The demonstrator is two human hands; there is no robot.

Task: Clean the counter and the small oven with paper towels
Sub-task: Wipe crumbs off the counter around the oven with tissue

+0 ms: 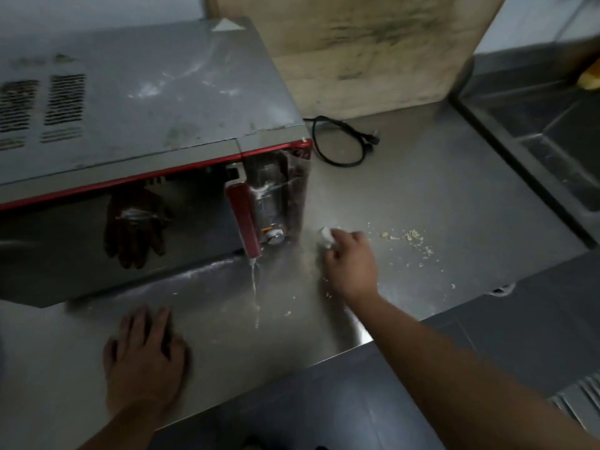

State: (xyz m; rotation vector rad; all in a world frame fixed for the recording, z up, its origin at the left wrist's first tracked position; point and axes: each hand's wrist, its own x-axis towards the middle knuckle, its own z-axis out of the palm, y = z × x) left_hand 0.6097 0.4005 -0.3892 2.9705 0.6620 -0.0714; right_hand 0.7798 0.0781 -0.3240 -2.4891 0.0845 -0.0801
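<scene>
Crumbs (pixel 412 237) lie scattered on the tabletop (pixel 438 196) at about three o'clock from the right hand (pixel 352 263), whose fingers pinch a wadded paper towel (pixel 325 237) beside the small oven (pixel 156 151), while the farther left hand (pixel 146 358) rests flat, fingers released.

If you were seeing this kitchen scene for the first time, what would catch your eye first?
Probably the small oven with its red trim at left on the steel counter, a white streak running down from its red handle. Next, the right hand gripping a wadded paper towel beside yellowish crumbs, while the left hand rests flat near the front edge.
</scene>
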